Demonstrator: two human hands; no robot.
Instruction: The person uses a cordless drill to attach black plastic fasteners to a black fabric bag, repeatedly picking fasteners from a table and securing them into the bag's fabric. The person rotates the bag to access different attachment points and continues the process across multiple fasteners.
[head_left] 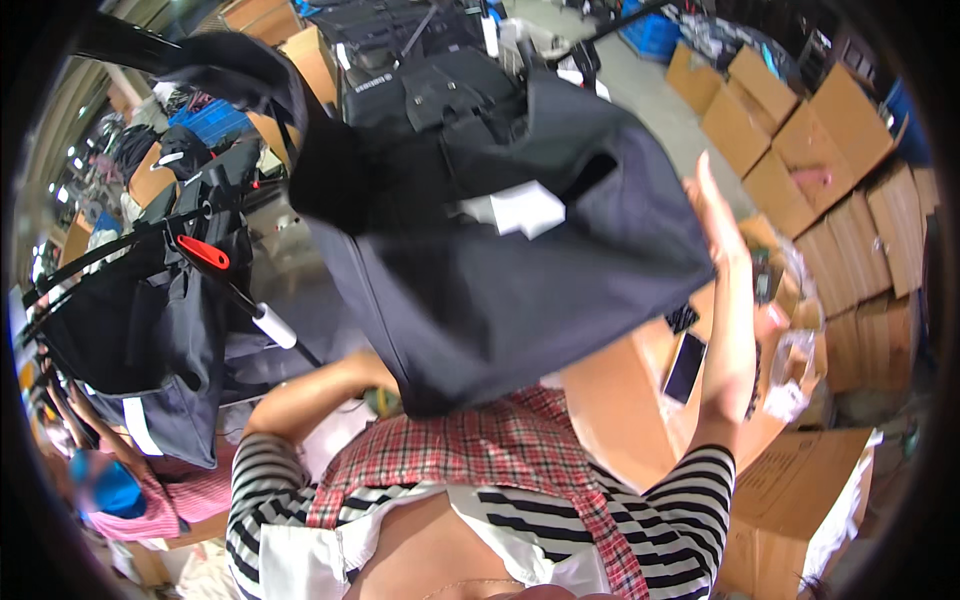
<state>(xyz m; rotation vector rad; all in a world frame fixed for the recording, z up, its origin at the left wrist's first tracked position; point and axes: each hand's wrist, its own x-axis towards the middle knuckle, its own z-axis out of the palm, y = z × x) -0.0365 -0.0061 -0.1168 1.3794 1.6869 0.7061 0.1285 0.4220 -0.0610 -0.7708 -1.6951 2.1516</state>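
Note:
A large black fabric bag [520, 300], open at the top, fills the middle of the view in front of my chest. A white label [525, 209] shows on it. My right hand [718, 225] lies against the bag's right side, with its visible fingers stretched upward. My left hand is hidden behind the bag's lower left corner; only the wrist [365, 372] shows there. The bag's raised left flap reaches toward a black tube [125, 45] at the upper left.
Another black bag [150, 340] hangs on a frame at left, near a red-handled part [203, 252] and a co-worker in pink [150, 490]. Cardboard boxes [830, 140] stand at right. A phone [686, 368] lies on cardboard beside my right arm. More black bags [430, 90] are behind.

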